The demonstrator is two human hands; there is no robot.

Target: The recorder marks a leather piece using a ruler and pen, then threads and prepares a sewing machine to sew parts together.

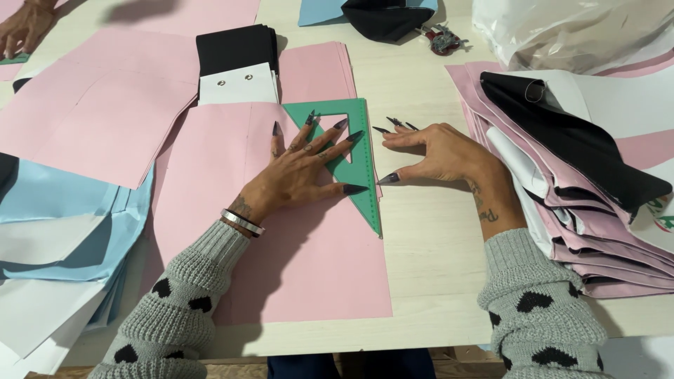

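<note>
Pink sheet (281, 267) lies flat on the pale table (428, 274), under the left hand (302, 172) and stretching from below its wrist up past its fingertips, where it meets a white piece with two metal snaps (237, 85) and a black piece (235, 45) above that. No drawn line or fold shows on the sheet near the fingers, so I judge the marking or creasing along the ruler's edge as not yet done; only the laying-out and aligning look finished. Stacks around the hands suggest much work in both directions: a heap of pink, white and black pieces (569, 161) sits just right of the right wrist, more pink sheets (98, 105) lie well left of the left fingers, and light blue sheets (63, 210) lie left of the left forearm. Green triangular ruler (354, 158) rests on the sheet's right edge, its long side running down beside the left thumb. Left hand is spread flat, fingers splayed, pressing ruler and sheet down rather than gripping. Right hand (439, 154) stands on the bare table just right of the ruler, fingers arched and loose, tips touching the table, thumb tip close to the ruler's edge, holding nothing. Another person's hand (24, 28) rests far up left. A small red-and-metal tool (444, 38) lies well beyond the right fingertips.
</note>
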